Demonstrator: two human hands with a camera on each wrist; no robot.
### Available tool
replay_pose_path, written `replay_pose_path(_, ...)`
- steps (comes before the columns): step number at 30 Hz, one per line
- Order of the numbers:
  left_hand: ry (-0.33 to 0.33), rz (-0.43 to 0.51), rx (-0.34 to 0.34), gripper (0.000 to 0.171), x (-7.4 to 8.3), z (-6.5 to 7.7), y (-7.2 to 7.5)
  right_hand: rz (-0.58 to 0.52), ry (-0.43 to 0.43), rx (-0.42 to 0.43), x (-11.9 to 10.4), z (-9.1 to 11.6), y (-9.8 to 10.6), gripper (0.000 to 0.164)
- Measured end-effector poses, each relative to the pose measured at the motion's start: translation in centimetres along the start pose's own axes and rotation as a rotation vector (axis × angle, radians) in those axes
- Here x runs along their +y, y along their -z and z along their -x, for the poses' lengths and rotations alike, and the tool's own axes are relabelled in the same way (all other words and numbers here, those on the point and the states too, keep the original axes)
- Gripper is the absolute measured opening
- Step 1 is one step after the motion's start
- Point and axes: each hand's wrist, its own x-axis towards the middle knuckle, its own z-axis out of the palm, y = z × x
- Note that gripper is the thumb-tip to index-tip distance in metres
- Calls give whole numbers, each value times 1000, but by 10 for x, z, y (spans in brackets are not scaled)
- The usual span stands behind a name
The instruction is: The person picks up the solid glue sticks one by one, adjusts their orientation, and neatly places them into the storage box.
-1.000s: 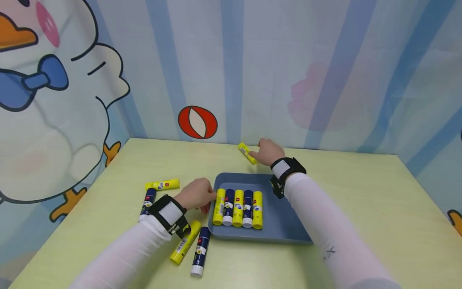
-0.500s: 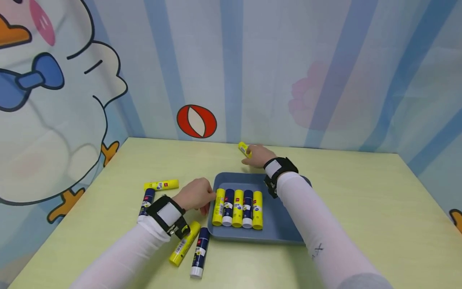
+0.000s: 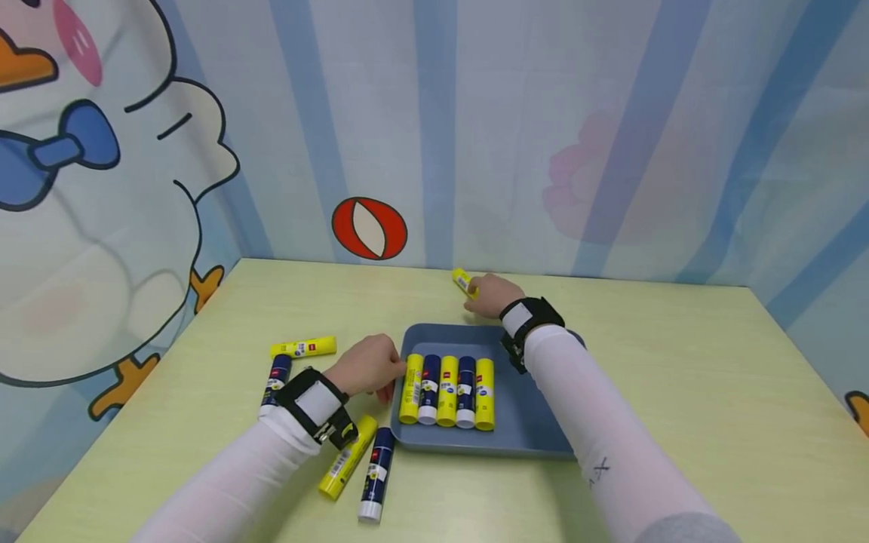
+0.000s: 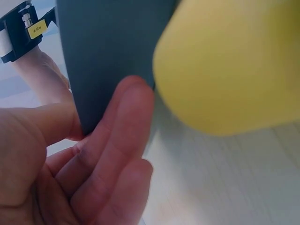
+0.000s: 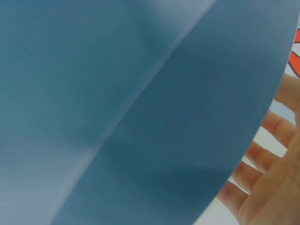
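Note:
At the back of the table, my right hand (image 3: 494,296) has its fingers on a yellow glue stick (image 3: 463,282) and appears to pinch it; part of the stick is hidden behind them. In the right wrist view the tray wall (image 5: 187,108) covers much of that hand (image 5: 272,173) and the stick does not show. My left hand (image 3: 370,366) holds the left rim of the grey-blue tray (image 3: 529,411). The left wrist view shows its fingers (image 4: 124,122) against the tray wall (image 4: 108,47). Yellow and navy glue sticks (image 3: 447,392) alternate side by side in the tray's left half.
Left of the tray lie a yellow glue stick (image 3: 304,347) and a navy one (image 3: 277,379), partly behind the left wrist. Another yellow stick (image 3: 348,460) and navy stick (image 3: 377,475) lie nearer the front. A printed backdrop (image 3: 502,136) stands along the table's (image 3: 679,362) back edge.
My right hand has moved left onto the back yellow glue stick, then slightly right, and the stick has shifted a little right with it. The left hand and tray stay put.

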Motion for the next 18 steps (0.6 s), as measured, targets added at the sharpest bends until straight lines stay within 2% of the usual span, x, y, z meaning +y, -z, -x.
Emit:
replay_pose_path(8,9,-7,1,36,-1,0,0,8,-50,130,1,13,6,16)
replay_pose_path(18,13,-13,-5,36,2,-2,0,-36,-101,93,6,11,1,20)
